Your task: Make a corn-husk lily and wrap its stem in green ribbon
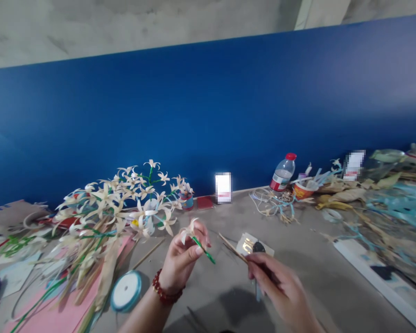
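Note:
Between the thumb and fingers of my left hand [185, 254] is a small cream artificial flower [190, 231], its short stem wrapped in green [206, 252]. A red bead bracelet circles that wrist. My right hand [275, 282] pinches a thin brown stick [232, 247] that points up and left toward the flower, apart from it. Just beyond the right fingers a whitish packet with gold lettering [246, 243] lies on the table, with a dark round object [259, 247] by it. Left of my left wrist lies a spool of light-blue ribbon [125, 291].
A large bunch of cream flowers [114, 203] spreads at the left over pink paper [65, 305]. A red-capped bottle [283, 173] and a red-yellow cup [304, 189] stand at the back right. Dried strips and blue ribbon [395, 208] pile up at far right. A blue partition [208, 111] rises behind.

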### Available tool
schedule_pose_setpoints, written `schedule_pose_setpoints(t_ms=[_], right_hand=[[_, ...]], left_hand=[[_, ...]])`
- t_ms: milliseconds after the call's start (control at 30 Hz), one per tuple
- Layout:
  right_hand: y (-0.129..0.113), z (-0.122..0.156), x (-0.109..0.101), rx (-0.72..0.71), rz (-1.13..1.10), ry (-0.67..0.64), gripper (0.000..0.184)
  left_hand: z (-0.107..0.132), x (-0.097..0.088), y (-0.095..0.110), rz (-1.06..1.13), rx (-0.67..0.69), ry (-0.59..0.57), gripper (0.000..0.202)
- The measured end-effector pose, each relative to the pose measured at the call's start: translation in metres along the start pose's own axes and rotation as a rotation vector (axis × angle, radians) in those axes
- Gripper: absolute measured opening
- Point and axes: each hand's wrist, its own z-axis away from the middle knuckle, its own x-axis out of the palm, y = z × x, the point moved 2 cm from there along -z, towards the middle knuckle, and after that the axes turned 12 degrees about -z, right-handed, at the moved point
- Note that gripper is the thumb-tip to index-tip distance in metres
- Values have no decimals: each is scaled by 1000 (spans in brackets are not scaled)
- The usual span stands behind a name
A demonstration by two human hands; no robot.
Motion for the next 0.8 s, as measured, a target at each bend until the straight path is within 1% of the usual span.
schedule_pose_setpoints(t_ms=[67, 133, 200, 300, 367, 400, 433, 467, 500, 567, 633, 667, 700, 733, 767, 800], right_hand=[[7, 0, 2, 83, -47, -21, 27], [18, 2, 4, 123, -28, -32, 29], [32, 6, 10, 116, 85, -34, 29], [57, 19, 27, 53, 359, -70, 28], [71, 29, 42, 31, 486, -173, 32], [76, 33, 50, 40, 517, -263, 31], [78, 35, 55, 52, 534, -339, 30], [78, 36, 59, 67, 538, -385, 28], [75, 35, 60, 81, 532, -401, 25], [65, 28, 55, 97, 521, -360, 20], [48, 18, 48, 111, 458, -305, 18], [38, 11, 45, 125, 373, -282, 17], [27, 5, 42, 153, 202, -224, 19], [16, -1, 42, 187, -20, -182, 29], [5, -7, 43, 211, -226, -156, 35], [-5, -12, 45, 206, -388, -140, 39]], left_hand=[[0, 2, 1, 43, -14, -24, 15], [1, 5, 1, 98, -37, -41, 15], [2, 8, 2, 148, -53, -48, 15], [5, 12, 6, 199, -81, -47, 14], [8, 13, 9, 188, -87, -38, 12], [9, 14, 11, 170, -87, -30, 11], [10, 14, 12, 147, -88, -19, 10], [10, 13, 13, 123, -92, -7, 9], [10, 13, 13, 102, -98, 10, 9], [9, 11, 11, 71, -110, 54, 9], [6, 9, 5, 38, -117, 100, 9], [5, 9, 2, 19, -120, 119, 10], [3, 8, -3, -3, -123, 130, 11], [3, 8, -7, -30, -129, 131, 12], [2, 8, -11, -61, -135, 124, 13], [2, 9, -15, -94, -140, 110, 14]])
